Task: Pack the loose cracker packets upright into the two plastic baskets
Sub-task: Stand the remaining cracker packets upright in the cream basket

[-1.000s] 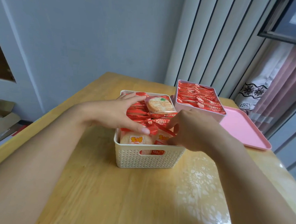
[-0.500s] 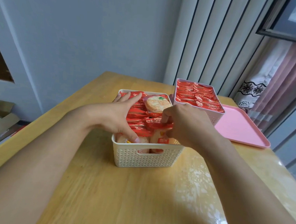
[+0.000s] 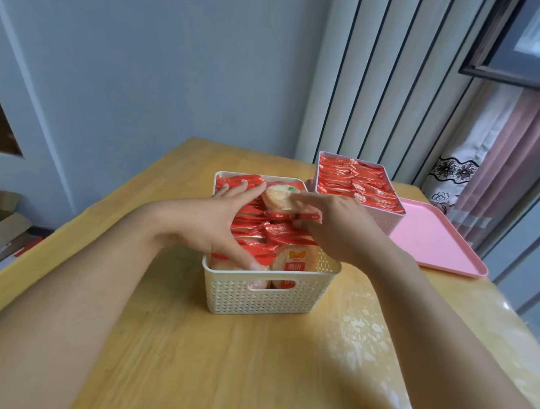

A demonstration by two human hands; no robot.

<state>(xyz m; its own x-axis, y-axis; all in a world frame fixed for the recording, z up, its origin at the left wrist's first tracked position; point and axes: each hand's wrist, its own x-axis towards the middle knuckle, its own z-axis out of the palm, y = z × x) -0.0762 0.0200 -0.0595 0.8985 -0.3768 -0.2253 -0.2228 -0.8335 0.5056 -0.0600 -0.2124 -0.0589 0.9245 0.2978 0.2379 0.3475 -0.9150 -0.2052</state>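
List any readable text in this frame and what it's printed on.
"香饼": white characters on a red panel, on the front cracker packet standing in the cream woven plastic basket.
Yellow logo above that panel: too stylised and blurred to read.
White print on that packet seen through the basket's handle slot: too cut off to read.
Gold print on the red foil packets in the pink plastic basket: too small to read.

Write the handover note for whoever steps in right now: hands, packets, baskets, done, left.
Left hand: spread over the cream basket, fingers pressing its packets.
Right hand: reaching to the flat-lying packet on top; grip unclear.
Pink basket: full, packets upright.
Pink tray: bare.
Done: no loose packets on the table.
Left: stand the flat packet upright.
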